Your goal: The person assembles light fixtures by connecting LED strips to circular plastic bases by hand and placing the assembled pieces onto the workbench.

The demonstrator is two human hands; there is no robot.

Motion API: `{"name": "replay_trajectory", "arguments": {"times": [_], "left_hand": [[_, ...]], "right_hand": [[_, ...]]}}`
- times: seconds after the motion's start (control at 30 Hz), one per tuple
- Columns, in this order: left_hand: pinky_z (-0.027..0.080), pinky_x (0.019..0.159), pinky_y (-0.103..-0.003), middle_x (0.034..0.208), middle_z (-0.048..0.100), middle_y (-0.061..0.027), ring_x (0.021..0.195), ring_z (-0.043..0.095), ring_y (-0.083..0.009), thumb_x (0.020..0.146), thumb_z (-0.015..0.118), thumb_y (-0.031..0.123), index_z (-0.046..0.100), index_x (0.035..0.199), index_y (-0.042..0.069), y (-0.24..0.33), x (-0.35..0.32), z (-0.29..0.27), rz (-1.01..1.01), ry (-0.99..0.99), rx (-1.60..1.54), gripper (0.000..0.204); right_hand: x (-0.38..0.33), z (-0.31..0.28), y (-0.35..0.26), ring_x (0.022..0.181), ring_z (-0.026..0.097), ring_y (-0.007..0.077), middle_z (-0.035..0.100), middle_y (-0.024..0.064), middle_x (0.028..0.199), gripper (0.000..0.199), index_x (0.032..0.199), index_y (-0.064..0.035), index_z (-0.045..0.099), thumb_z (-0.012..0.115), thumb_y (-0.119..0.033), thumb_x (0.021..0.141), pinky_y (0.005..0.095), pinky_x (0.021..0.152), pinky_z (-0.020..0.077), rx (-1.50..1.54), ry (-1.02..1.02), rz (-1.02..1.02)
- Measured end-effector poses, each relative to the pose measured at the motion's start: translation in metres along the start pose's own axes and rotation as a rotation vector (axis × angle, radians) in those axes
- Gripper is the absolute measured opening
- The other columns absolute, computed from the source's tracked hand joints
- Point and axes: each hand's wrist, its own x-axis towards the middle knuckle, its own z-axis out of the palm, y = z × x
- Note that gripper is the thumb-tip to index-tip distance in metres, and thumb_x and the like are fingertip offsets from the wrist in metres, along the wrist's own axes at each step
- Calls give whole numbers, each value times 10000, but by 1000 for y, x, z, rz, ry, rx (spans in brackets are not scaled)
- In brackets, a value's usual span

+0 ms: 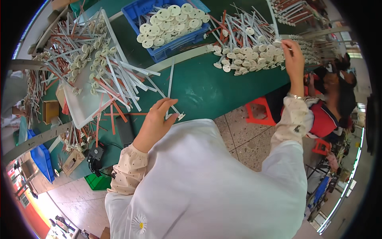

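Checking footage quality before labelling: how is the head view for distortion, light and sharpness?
Head view: strong fisheye bend with a black rim; the green table edge curves; light is even, without harsh glare; the left hand looks sharp; the right hand slightly soft.

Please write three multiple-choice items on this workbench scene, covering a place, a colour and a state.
1. Where do the loose white discs lie?
A. in the blue crate
B. on the floor
C. in a red bucket

2. What colour is the tabletop?
A. yellow
B. green
C. white

3. What is the left hand doing?
A. resting empty and flat
B. pinching a thin white rod
C. holding scissors

Answers: 1 A, discs fill the crate; 2 B, bare surface shows green; 3 B, fingers close on the rod.
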Motion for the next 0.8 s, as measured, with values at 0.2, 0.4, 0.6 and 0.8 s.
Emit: {"name": "replay_trajectory", "arguments": {"times": [0.2, 0.4, 0.6, 0.8], "left_hand": [[513, 982, -436, 1306, 583, -208, 1172, 610, -388, 843, 750, 48, 548, 1382, 33, -96, -44, 25, -245, -19, 194, 576], [508, 1020, -473, 1377, 558, -179, 1230, 557, -436, 791, 780, 38, 552, 1395, 147, -110, -45, 38, -275, -42, 215, 655], [545, 927, -452, 1177, 596, -126, 1120, 606, -366, 753, 782, 34, 585, 1348, 203, -120, -35, 51, -130, -92, 324, 649], [542, 924, -458, 1161, 586, -135, 1106, 608, -380, 754, 752, 5, 563, 1327, 155, -120, -27, 54, -115, -82, 322, 622]], "right_hand": [[12, -20, 197, 973, 646, 132, 707, 49, 1082, 184, 1160, -47, 696, 639, -118, 1000, 271, 867, 500, -43, -210, 60], [4, -17, 200, 1073, 653, 181, 718, 74, 1187, 274, 1267, -107, 696, 627, -207, 1021, 327, 945, 490, -64, -238, 105], [-64, 72, -2, 979, 678, 221, 691, 98, 1082, 217, 1199, -98, 698, 623, -163, 1006, 331, 820, 545, -130, -55, -18], [-192, 218, -139, 1213, 551, 271, 615, 65, 1241, 433, 1254, -134, 677, 719, -12, 840, 370, 981, 494, 399, -975, -210]]}}
